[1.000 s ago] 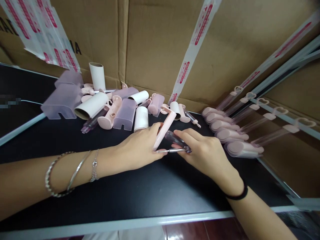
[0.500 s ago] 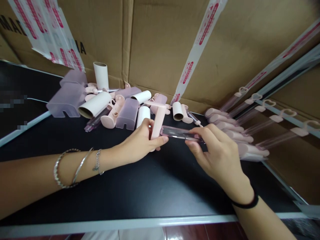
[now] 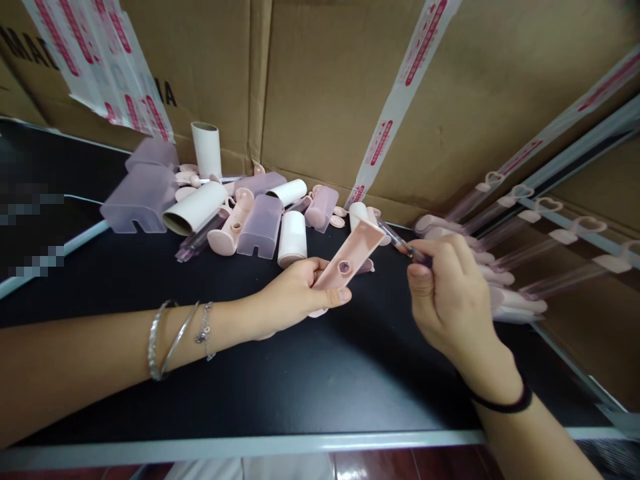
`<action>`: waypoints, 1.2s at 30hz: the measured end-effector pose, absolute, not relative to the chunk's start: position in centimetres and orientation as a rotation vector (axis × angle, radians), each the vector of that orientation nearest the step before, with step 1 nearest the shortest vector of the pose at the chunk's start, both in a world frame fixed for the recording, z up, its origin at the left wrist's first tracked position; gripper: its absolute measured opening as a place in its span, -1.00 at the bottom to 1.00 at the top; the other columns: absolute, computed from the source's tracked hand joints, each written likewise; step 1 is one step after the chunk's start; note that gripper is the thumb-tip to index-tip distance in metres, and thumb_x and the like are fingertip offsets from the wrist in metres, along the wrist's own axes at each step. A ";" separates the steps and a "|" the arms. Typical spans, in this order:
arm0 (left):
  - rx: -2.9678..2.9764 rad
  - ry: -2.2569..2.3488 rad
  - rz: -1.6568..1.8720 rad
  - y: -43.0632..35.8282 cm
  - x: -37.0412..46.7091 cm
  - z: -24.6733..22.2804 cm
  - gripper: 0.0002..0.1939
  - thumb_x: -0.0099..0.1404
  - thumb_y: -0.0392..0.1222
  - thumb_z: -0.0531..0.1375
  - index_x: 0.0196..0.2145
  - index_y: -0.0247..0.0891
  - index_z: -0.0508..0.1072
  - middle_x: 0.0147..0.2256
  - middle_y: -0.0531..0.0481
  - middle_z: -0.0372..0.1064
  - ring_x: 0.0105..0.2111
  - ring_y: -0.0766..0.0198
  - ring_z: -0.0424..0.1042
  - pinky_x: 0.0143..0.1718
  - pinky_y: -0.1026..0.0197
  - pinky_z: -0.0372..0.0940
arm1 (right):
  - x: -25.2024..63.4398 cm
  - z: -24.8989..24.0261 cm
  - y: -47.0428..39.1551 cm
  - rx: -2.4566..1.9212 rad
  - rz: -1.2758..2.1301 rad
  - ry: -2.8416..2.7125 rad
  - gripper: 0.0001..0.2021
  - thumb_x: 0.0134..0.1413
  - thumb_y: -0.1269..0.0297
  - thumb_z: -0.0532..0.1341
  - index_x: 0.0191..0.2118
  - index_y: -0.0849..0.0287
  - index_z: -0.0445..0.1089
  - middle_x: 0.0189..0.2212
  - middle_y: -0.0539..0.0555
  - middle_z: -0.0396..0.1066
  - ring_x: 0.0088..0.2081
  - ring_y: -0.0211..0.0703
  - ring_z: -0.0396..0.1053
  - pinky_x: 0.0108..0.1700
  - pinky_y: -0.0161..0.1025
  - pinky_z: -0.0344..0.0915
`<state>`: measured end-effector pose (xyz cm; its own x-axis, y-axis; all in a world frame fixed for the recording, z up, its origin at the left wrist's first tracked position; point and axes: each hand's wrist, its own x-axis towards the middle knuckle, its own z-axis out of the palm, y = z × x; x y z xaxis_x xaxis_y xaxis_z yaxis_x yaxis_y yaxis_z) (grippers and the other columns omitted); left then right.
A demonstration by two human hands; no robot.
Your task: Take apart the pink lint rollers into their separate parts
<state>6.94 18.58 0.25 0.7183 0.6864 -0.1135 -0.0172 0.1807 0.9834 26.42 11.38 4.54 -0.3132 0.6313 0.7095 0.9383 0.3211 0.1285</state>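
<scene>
My left hand (image 3: 300, 293) grips a pink plastic bracket (image 3: 356, 257), tilted up to the right, with a round hole in its face. The end of a see-through handle (image 3: 367, 266) shows behind the bracket; whether the two are joined cannot be made out. To the right, my right hand (image 3: 453, 293) is closed on a slim dark see-through piece (image 3: 421, 257), mostly hidden by the fingers. Its front end lies close to a clear handle (image 3: 393, 232) on the shelf behind. A white paper-core roll (image 3: 357, 213) sits partly behind the bracket.
Purple covers (image 3: 135, 200), white rolls (image 3: 195, 208) and another pink bracket (image 3: 233, 223) are heaped along the back left. Several lint rollers (image 3: 517, 303) with heart-shaped hooks (image 3: 587, 228) lie in a row at right. A taped cardboard box (image 3: 320, 87) backs the black shelf (image 3: 280, 393).
The bracket has turned in my left hand so its holed face shows. My right hand has moved right, away from the bracket, and no longer holds the see-through handle against it.
</scene>
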 end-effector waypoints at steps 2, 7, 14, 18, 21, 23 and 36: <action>1.325 0.659 0.495 18.7 7.0 0.4 -0.61 0.00 -0.08 0.34 -0.29 -0.34 0.33 -0.43 0.12 0.24 -0.45 0.40 0.24 -0.41 0.29 0.10 | 26.8 5.1 11.1 -1.343 -0.757 -2.171 -0.84 0.24 0.26 0.02 -0.20 0.21 0.28 -0.38 0.05 0.32 -0.35 -0.24 0.30 -0.32 -0.34 0.18; 1.222 0.653 0.440 18.8 7.0 0.8 -0.74 0.07 -0.24 0.30 -0.35 -0.34 0.30 -0.46 0.08 0.33 -0.45 0.37 0.36 -0.41 0.28 0.22 | 27.4 5.9 10.6 -1.336 -0.807 -2.271 -0.83 0.23 0.22 0.06 -0.21 0.20 0.30 -0.47 -0.01 0.37 -0.46 -0.30 0.32 -0.41 -0.35 0.14; 1.162 0.721 0.577 18.5 7.3 0.7 -0.83 0.21 -0.20 0.20 -0.43 -0.33 0.29 -0.53 0.10 0.31 -0.55 0.44 0.35 -0.51 0.36 0.25 | 27.5 6.3 10.0 -1.528 -0.880 -2.344 -0.71 0.26 0.21 -0.03 -0.39 0.21 0.32 -0.51 0.05 0.36 -0.53 -0.26 0.27 -0.50 -0.30 0.03; 1.177 0.731 0.572 18.5 7.4 0.7 -0.82 0.22 -0.18 0.19 -0.43 -0.32 0.28 -0.52 0.08 0.32 -0.55 0.41 0.37 -0.56 0.36 0.26 | 27.0 6.2 9.5 -1.587 -1.015 -2.328 -0.68 0.23 0.17 0.03 -0.50 0.18 0.29 -0.62 0.01 0.32 -0.62 -0.28 0.19 -0.53 -0.29 -0.06; 1.218 0.719 0.541 18.5 7.4 0.6 -0.79 0.21 -0.12 0.19 -0.41 -0.31 0.28 -0.48 0.04 0.35 -0.56 0.37 0.38 -0.65 0.35 0.26 | 26.3 6.2 8.8 -1.578 -1.041 -2.321 -0.63 0.23 0.17 0.01 -0.57 0.16 0.24 -0.70 -0.02 0.23 -0.68 -0.29 0.13 -0.55 -0.29 -0.12; 1.244 0.711 0.515 18.5 7.4 0.6 -0.78 0.22 -0.11 0.19 -0.41 -0.29 0.25 -0.52 0.08 0.32 -0.62 0.40 0.34 -0.70 0.37 0.22 | 25.8 6.2 8.4 -1.594 -1.063 -2.303 -0.62 0.23 0.17 0.00 -0.60 0.15 0.22 -0.73 -0.04 0.19 -0.70 -0.29 0.10 -0.56 -0.28 -0.16; 1.355 0.727 0.498 18.6 7.4 0.6 -0.75 0.23 -0.07 0.16 -0.46 -0.29 0.26 -0.62 0.14 0.26 -0.74 0.48 0.19 -0.76 0.42 0.08 | 24.9 6.2 7.6 -1.640 -1.201 -2.269 -0.62 0.23 0.19 0.00 -0.62 0.13 0.12 -0.76 -0.07 0.04 -0.71 -0.30 0.02 -0.56 -0.27 -0.23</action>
